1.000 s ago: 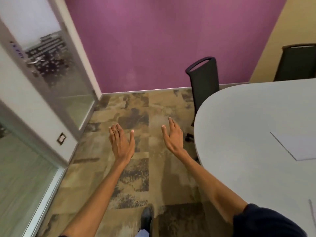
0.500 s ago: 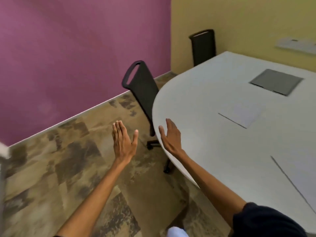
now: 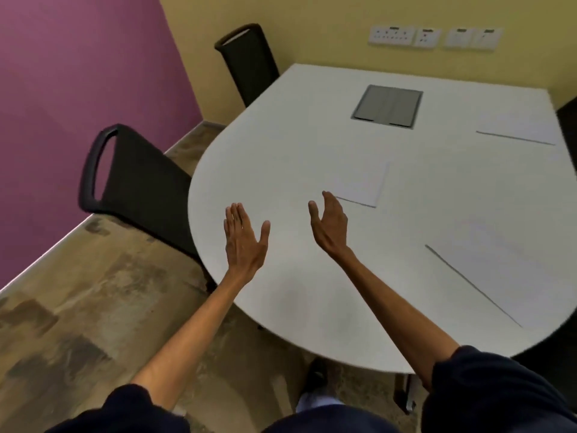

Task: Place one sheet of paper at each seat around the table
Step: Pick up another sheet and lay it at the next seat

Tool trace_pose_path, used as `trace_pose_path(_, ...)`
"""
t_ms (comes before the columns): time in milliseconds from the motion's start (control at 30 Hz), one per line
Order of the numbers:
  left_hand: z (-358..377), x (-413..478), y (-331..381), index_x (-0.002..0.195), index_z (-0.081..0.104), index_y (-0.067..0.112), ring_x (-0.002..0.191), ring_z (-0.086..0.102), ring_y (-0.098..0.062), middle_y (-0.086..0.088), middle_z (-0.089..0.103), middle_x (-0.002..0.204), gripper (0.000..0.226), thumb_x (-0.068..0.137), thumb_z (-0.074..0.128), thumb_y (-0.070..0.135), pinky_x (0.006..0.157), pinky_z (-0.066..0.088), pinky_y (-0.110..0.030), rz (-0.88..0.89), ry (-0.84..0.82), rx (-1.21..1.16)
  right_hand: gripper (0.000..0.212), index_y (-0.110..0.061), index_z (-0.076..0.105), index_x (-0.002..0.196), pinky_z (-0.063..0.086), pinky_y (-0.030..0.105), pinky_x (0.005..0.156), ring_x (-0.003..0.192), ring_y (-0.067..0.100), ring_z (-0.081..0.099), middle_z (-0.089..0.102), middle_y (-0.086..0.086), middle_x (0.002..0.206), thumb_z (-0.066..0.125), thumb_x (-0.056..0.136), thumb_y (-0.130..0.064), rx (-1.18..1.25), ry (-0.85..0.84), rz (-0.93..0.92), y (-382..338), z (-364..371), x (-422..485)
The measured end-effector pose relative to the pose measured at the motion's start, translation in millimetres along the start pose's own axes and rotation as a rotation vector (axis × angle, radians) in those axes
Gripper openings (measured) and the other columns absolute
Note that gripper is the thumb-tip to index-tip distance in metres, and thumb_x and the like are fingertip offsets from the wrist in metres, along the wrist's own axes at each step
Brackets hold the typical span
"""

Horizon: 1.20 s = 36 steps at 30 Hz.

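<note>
A white table (image 3: pixel 281 145) with a rounded near end fills the right of the head view. Three white sheets lie on it: one in the middle (image 3: pixel 362 185), one at the far right (image 3: pixel 518 126), one near the right edge (image 3: pixel 499 273). My left hand (image 3: pixel 245 242) hovers over the table's left rim, fingers spread, holding nothing. My right hand (image 3: pixel 331 223) is raised over the tabletop just left of the middle sheet, fingers apart and empty. Two black chairs stand on the left side, the near one (image 3: pixel 137 182) and the far one (image 3: pixel 249 64).
A grey cable hatch (image 3: pixel 387 106) is set into the tabletop. A purple wall is on the left, a yellow wall with sockets (image 3: pixel 434 37) behind. Patterned carpet (image 3: pixel 78 307) covers the floor. Another dark chair (image 3: pixel 568 120) shows at the right edge.
My view has swung right from the floor and glass door to the table. Both hands, still empty and apart, now hover over the tabletop instead of the carpet.
</note>
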<state>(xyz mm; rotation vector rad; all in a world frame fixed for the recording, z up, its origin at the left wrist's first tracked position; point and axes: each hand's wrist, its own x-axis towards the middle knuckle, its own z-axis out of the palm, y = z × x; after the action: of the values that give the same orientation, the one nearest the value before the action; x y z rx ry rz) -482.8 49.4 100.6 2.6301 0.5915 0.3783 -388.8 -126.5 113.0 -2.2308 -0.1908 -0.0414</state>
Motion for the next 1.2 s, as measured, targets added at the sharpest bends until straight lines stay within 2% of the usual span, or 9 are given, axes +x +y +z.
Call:
trace_pose_path(100, 16, 37, 15, 0.156, -0.003, 0.005, 0.153, -0.01, -0.021, -0.011, -0.006, 0.165, 0.082, 0.099, 0.024, 0.058, 0.124, -0.006, -0.035, 0.032, -0.024, -0.006, 0.059, -0.012, 0.034, 0.15, 0.021, 0.041, 0.121, 0.147, 0.02, 0.028, 0.035, 0.005, 0.157, 0.037, 0.102, -0.046, -0.004, 0.046, 0.004, 14, -7, 31)
trace_pose_path(433, 72, 125, 76, 0.156, 0.002, 0.003, 0.153, -0.007, -0.021, -0.012, -0.002, 0.165, 0.077, 0.101, 0.036, 0.045, 0.126, -0.001, -0.037, 0.142, -0.2, -0.072, 0.055, -0.013, 0.04, 0.146, 0.025, 0.041, 0.117, 0.145, 0.02, 0.031, 0.04, 0.004, 0.154, 0.043, 0.101, -0.043, -0.03, 0.232, 0.227, 81, -57, 87)
trace_pose_path(633, 115, 156, 99, 0.149, 0.033, 0.0, 0.153, -0.008, -0.024, -0.015, 0.016, 0.163, 0.062, 0.099, 0.045, 0.037, 0.125, 0.013, -0.042, 0.219, -0.284, -0.068, 0.056, -0.014, 0.038, 0.147, 0.026, 0.043, 0.115, 0.145, 0.021, 0.03, 0.038, 0.005, 0.154, 0.046, 0.099, -0.042, -0.085, 0.251, 0.355, 120, -70, 111)
trace_pose_path(700, 127, 169, 103, 0.142, 0.043, 0.0, 0.153, -0.001, -0.026, -0.016, 0.035, 0.155, 0.054, 0.098, 0.047, 0.032, 0.125, 0.009, -0.043, 0.236, -0.311, -0.059, 0.055, -0.014, 0.039, 0.145, 0.028, 0.044, 0.113, 0.143, 0.022, 0.031, 0.04, 0.005, 0.152, 0.048, 0.098, -0.04, -0.081, 0.269, 0.4, 128, -70, 121)
trace_pose_path(833, 147, 203, 111, 0.127, 0.056, 0.004, 0.151, 0.015, -0.027, -0.014, 0.066, 0.119, 0.038, 0.098, 0.05, 0.027, 0.123, 0.002, -0.048, 0.196, -0.367, -0.048, 0.05, -0.014, 0.043, 0.141, 0.031, 0.043, 0.108, 0.139, 0.022, 0.035, 0.045, 0.004, 0.146, 0.051, 0.097, -0.035, -0.09, 0.281, 0.456, 140, -65, 150)
trace_pose_path(900, 154, 223, 114, 0.124, 0.058, 0.008, 0.141, 0.036, -0.026, -0.01, 0.068, 0.115, 0.035, 0.097, 0.049, 0.028, 0.12, 0.009, -0.049, 0.147, -0.413, -0.023, 0.048, -0.014, 0.045, 0.14, 0.032, 0.042, 0.107, 0.137, 0.023, 0.036, 0.046, 0.004, 0.145, 0.051, 0.097, -0.034, -0.093, 0.277, 0.489, 146, -61, 167)
trace_pose_path(967, 162, 243, 118, 0.12, 0.06, 0.009, 0.123, 0.055, -0.027, -0.008, 0.07, 0.112, 0.031, 0.096, 0.051, 0.027, 0.112, 0.025, -0.045, 0.09, -0.439, -0.068, 0.047, -0.013, 0.047, 0.139, 0.033, 0.042, 0.106, 0.137, 0.024, 0.037, 0.047, 0.005, 0.144, 0.052, 0.097, -0.033, -0.091, 0.268, 0.517, 152, -54, 184)
trace_pose_path(1067, 179, 273, 121, 0.117, 0.062, 0.009, 0.115, 0.059, -0.03, -0.009, 0.072, 0.106, 0.03, 0.093, 0.054, 0.025, 0.101, 0.041, -0.041, 0.005, -0.455, -0.15, 0.048, -0.011, 0.047, 0.139, 0.036, 0.041, 0.106, 0.134, 0.025, 0.04, 0.051, 0.007, 0.14, 0.054, 0.097, -0.032, -0.081, 0.244, 0.556, 163, -45, 207)
trace_pose_path(1200, 214, 306, 122, 0.124, 0.061, 0.008, 0.12, 0.055, -0.03, -0.012, 0.068, 0.116, 0.035, 0.093, 0.058, 0.025, 0.101, 0.044, -0.042, -0.037, -0.49, -0.165, 0.048, -0.011, 0.046, 0.139, 0.039, 0.039, 0.104, 0.132, 0.025, 0.042, 0.054, 0.007, 0.135, 0.054, 0.097, -0.032, -0.098, 0.198, 0.606, 184, -28, 236)
